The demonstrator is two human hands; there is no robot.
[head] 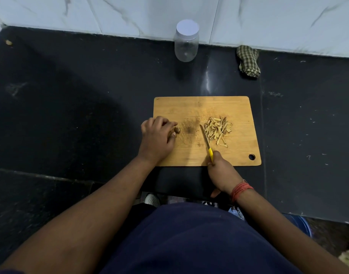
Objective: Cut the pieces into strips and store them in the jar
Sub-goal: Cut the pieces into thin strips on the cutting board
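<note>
Left hand (157, 135) curls over what looks like a piece (177, 130); right hand (221, 171) grips knife (206, 142), strips (218, 130) just right.

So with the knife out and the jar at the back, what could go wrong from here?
1. The left hand curls its fingers over a small uncut piece; slicing something that small puts the yellow-handled knife close to them.
2. The pile of pale cut strips lies loose on the wooden cutting board; some could scatter onto the dark counter in transfer.
3. The clear plastic jar has its white lid on, so it must be opened first.
</note>
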